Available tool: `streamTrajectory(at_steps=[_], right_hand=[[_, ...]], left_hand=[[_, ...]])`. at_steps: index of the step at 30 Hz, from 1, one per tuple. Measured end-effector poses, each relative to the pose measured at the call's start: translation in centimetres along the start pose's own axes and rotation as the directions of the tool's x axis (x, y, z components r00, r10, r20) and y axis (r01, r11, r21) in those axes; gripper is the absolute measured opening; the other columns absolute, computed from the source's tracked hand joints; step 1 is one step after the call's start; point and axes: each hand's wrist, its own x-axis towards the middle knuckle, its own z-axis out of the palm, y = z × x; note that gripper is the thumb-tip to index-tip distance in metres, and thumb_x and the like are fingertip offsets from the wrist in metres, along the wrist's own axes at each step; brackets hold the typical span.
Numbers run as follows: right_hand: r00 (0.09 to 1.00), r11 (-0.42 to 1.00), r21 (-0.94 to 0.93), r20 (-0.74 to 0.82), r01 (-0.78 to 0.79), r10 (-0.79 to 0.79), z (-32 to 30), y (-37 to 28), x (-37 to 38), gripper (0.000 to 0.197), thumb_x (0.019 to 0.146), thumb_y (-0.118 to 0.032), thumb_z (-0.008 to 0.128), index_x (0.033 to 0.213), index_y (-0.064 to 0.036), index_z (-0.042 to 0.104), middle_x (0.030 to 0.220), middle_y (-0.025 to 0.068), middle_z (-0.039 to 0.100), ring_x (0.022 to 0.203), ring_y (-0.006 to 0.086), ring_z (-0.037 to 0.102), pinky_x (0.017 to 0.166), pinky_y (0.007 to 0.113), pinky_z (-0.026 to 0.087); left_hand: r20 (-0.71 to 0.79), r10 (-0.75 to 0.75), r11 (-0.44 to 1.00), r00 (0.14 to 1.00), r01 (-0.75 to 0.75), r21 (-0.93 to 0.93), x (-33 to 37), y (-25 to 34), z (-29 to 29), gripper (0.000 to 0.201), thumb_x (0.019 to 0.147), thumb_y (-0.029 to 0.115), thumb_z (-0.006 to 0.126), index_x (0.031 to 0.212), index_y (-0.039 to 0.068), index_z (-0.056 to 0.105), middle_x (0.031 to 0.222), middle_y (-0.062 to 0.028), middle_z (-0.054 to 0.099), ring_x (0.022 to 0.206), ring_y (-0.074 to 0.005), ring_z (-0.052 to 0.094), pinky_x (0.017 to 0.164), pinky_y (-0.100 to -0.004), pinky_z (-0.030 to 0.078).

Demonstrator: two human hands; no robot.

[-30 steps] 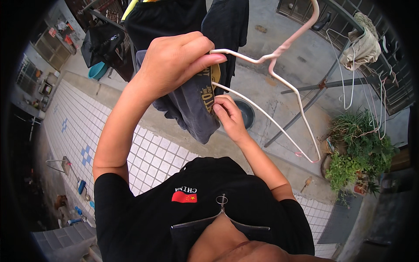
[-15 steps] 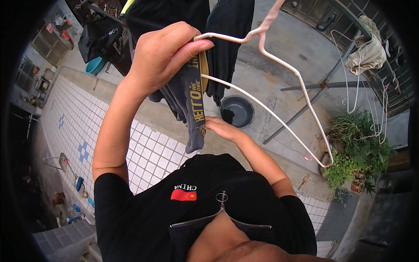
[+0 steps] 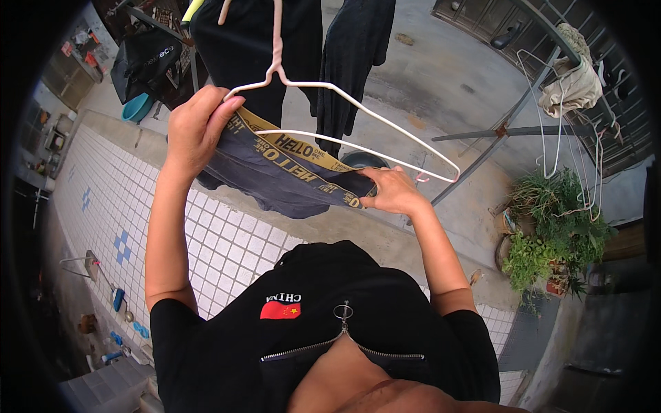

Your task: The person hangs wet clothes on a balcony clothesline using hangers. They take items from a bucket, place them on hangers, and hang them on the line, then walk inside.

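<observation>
My left hand [image 3: 195, 131] is closed around the left end of a white clothes hanger [image 3: 334, 87] together with one side of dark grey boxer briefs [image 3: 265, 180]. The briefs have a yellow-and-black waistband with lettering. At the other side of the waistband, my right hand [image 3: 396, 191] pinches the edge between thumb and fingers. The band is stretched open between both hands, and the hanger's lower bar runs across its opening. The hanger's right end is bare, just above and beyond my right hand. Its hook points upward.
Dark garments [image 3: 354, 62] hang just beyond the hanger. A dark basin [image 3: 358, 160] sits on the concrete behind my right hand, partly hidden. A teal basin [image 3: 138, 107] is at far left. On the right are metal bars with spare wire hangers [image 3: 544, 138], a beige cloth [image 3: 573, 86] and potted plants [image 3: 551, 227].
The hanger and left hand have moved left and down. My right hand has risen to the right, spreading the waistband, which was hanging folded down before.
</observation>
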Motion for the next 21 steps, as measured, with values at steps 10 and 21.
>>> streamTrajectory(at_steps=[10, 21], right_hand=[[0.966, 0.975, -0.177, -0.196, 0.133, -0.167, -6.3, 1.7, -1.6, 0.019, 0.078, -0.018, 0.07, 0.093, -0.0058, 0.07, 0.104, 0.0079, 0.068, 0.109, 0.0245, 0.059, 0.112, 0.043, 0.031], [0.856, 0.863, -0.421, -0.298, 0.279, -0.422, -11.6, -4.0, -2.1, 0.01, 0.071, -0.003, 0.062, 0.081, -0.0001, 0.06, 0.098, 0.0118, 0.065, 0.1, 0.029, 0.06, 0.109, 0.044, 0.04]], left_hand=[[-0.058, -0.234, 0.971, 0.971, 0.23, -0.064, -7.2, -5.8, 1.4, 0.015, 0.094, 0.014, 0.062, 0.089, 0.0, 0.059, 0.073, -0.0135, 0.056, 0.061, -0.0244, 0.052, 0.058, -0.0302, 0.042], [-0.069, -0.136, 0.988, 0.988, 0.14, 0.059, -9.0, -5.8, 2.9, 0.011, 0.091, 0.012, 0.064, 0.087, 0.003, 0.06, 0.074, -0.0111, 0.057, 0.062, -0.0273, 0.056, 0.057, -0.0328, 0.043]])
